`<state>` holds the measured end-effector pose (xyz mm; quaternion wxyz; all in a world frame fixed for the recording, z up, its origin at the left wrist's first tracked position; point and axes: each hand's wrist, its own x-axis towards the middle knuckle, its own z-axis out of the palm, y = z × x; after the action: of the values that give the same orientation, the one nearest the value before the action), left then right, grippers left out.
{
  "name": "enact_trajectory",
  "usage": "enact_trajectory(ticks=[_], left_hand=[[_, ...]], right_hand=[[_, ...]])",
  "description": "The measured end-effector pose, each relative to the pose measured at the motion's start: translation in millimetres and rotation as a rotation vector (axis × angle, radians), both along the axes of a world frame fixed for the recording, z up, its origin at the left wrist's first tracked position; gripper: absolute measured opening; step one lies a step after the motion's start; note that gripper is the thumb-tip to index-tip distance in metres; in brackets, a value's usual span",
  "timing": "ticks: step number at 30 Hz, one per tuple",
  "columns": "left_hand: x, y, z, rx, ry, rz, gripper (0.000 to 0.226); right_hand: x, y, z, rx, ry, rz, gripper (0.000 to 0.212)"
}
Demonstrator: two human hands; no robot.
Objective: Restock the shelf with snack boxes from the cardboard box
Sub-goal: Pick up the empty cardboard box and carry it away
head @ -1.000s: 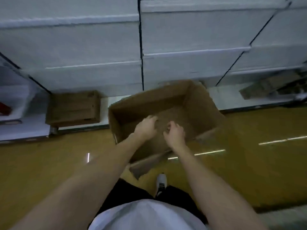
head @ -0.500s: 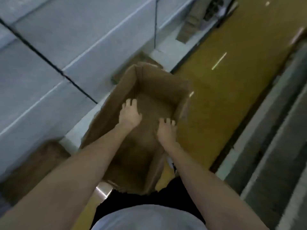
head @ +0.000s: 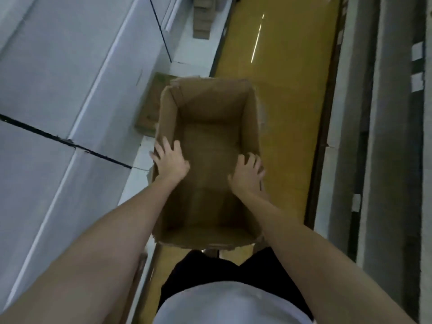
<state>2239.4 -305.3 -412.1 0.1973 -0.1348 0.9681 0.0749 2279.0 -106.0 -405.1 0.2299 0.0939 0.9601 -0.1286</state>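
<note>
Now I hold the empty cardboard box (head: pixel 210 146) over the yellow floor (head: pixel 280 66).
My left hand (head: pixel 171 160) and right hand (head: pixel 247 175) press its side walls, fingers spread; no snack boxes show, so I think restocking is done.

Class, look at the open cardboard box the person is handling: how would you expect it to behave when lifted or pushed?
The cardboard box is probably light, since no snack boxes show inside. Its walls likely flex: the rim looks torn and bowed where the left hand and right hand rest on opposite sides. Tall and apparently empty, it may tip or slide easily on the glossy yellow floor.
</note>
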Motion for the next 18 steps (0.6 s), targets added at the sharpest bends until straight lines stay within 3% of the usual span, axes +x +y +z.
enact_trajectory(ticks=[3,6,9,12,18], left_hand=[[3,-4,1,0.047,-0.054,-0.043,0.067],[7,-5,0,0.078,0.01,-0.086,0.066],[7,-5,-2,0.124,0.107,0.037,0.068],[6,-5,-1,0.174,0.065,0.214,0.067],[5,6,-4,0.215,0.032,0.294,0.03]], right_hand=[[4,2,2,-0.046,-0.008,-0.046,0.064],[9,6,4,-0.073,0.057,-0.112,0.064],[10,2,7,-0.136,0.077,-0.241,0.066],[10,-1,7,-0.19,0.052,-0.321,0.068],[9,-5,2,-0.202,0.027,-0.333,0.061]])
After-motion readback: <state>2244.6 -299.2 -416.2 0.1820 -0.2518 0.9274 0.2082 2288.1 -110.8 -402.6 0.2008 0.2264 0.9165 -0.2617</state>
